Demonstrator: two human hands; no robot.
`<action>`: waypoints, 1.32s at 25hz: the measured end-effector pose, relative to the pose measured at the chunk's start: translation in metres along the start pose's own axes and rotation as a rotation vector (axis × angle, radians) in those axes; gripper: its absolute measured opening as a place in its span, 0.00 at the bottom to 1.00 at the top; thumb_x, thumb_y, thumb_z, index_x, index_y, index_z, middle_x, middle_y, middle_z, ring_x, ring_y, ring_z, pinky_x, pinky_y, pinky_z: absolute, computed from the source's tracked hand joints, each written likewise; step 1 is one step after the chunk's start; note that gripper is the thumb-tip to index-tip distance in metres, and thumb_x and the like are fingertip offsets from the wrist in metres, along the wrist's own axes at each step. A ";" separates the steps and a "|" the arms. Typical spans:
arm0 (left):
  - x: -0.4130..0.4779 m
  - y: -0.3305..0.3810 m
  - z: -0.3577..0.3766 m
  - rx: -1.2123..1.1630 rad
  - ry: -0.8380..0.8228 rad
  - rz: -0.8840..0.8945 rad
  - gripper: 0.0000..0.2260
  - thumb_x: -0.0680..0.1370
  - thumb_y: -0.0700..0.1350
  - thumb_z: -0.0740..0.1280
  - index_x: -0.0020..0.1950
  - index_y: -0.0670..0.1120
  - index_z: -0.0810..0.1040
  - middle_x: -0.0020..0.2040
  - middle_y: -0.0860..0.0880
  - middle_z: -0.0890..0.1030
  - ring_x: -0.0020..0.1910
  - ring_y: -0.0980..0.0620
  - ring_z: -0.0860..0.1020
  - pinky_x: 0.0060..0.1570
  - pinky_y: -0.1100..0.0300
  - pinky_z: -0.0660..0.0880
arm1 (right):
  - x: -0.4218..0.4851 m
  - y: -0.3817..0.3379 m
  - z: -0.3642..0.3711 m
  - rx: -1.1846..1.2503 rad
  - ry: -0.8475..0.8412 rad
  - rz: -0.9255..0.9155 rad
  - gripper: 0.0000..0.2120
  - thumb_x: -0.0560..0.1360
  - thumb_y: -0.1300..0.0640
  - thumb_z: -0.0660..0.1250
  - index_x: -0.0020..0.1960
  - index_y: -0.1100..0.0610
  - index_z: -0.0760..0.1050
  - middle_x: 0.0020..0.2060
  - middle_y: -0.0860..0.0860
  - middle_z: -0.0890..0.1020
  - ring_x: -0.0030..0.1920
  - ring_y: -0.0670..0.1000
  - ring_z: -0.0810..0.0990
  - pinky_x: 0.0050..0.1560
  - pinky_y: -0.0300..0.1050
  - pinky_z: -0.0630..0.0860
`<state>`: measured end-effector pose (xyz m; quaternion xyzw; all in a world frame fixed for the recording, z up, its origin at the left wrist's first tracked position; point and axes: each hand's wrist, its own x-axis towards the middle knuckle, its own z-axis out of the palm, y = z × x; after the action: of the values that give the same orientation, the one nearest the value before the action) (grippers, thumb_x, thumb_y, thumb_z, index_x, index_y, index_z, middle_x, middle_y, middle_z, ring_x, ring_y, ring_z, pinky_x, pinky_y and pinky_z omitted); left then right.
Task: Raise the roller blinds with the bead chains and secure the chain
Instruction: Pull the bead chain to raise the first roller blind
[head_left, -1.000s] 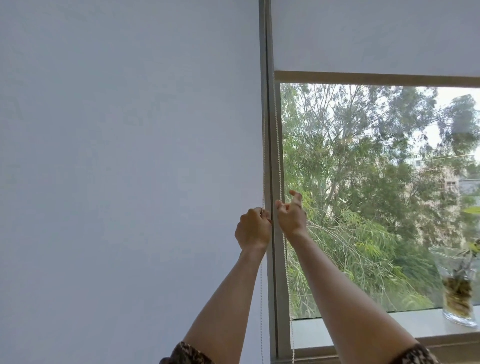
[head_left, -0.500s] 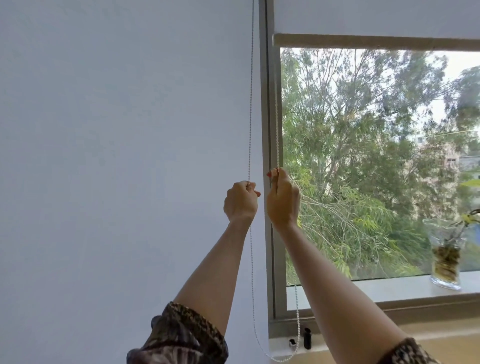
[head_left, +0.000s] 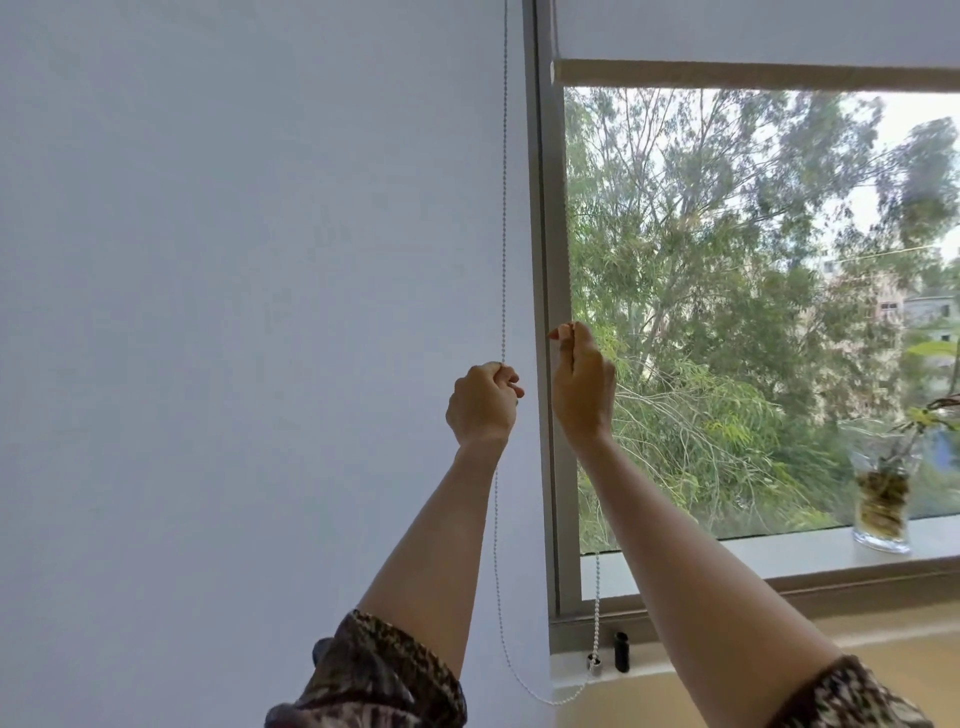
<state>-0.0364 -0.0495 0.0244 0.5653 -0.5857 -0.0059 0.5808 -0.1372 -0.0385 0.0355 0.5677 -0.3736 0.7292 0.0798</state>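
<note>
A white bead chain (head_left: 503, 208) hangs in a long loop beside the window frame. My left hand (head_left: 484, 402) is a closed fist gripping its left strand in front of the lowered left roller blind (head_left: 249, 312). My right hand (head_left: 581, 384) pinches the right strand of the chain against the grey window frame (head_left: 545, 260), a little higher than the left. The right roller blind (head_left: 753, 31) is raised high, its bottom bar (head_left: 753, 75) near the top of the view. The loop's bottom (head_left: 556, 700) dangles below the sill.
A glass vase with a plant (head_left: 883, 499) stands on the window sill (head_left: 753, 553) at the right. A small black piece (head_left: 620, 651) and a chain weight (head_left: 594, 664) sit by the lower frame corner. Trees fill the pane.
The right blind's bottom bar has risen from mid-upper window to near the top. Both hands have shifted along the chain, the left pulled away from the frame and the right re-gripping higher.
</note>
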 end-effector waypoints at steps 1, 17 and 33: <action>0.000 -0.002 -0.001 -0.002 -0.022 -0.013 0.13 0.83 0.47 0.59 0.47 0.49 0.82 0.37 0.54 0.85 0.37 0.56 0.84 0.45 0.57 0.80 | 0.001 -0.002 -0.001 0.029 -0.005 0.029 0.12 0.82 0.57 0.55 0.47 0.60 0.75 0.25 0.46 0.72 0.22 0.43 0.66 0.23 0.33 0.57; -0.034 0.026 -0.001 -0.037 -0.266 0.062 0.14 0.78 0.40 0.57 0.36 0.50 0.78 0.28 0.56 0.79 0.30 0.57 0.80 0.35 0.61 0.76 | 0.005 -0.012 -0.021 0.460 -0.273 0.335 0.19 0.79 0.51 0.59 0.37 0.38 0.83 0.48 0.45 0.74 0.54 0.51 0.73 0.57 0.48 0.68; -0.052 -0.002 0.015 0.083 -0.492 0.069 0.12 0.78 0.42 0.59 0.42 0.51 0.82 0.41 0.53 0.87 0.41 0.56 0.85 0.51 0.54 0.81 | 0.036 -0.008 -0.009 0.381 -0.168 0.322 0.13 0.78 0.62 0.64 0.62 0.57 0.72 0.37 0.56 0.82 0.32 0.53 0.80 0.34 0.47 0.79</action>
<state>-0.0620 -0.0256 -0.0165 0.5496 -0.7282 -0.0993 0.3972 -0.1517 -0.0382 0.0704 0.5645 -0.3202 0.7400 -0.1770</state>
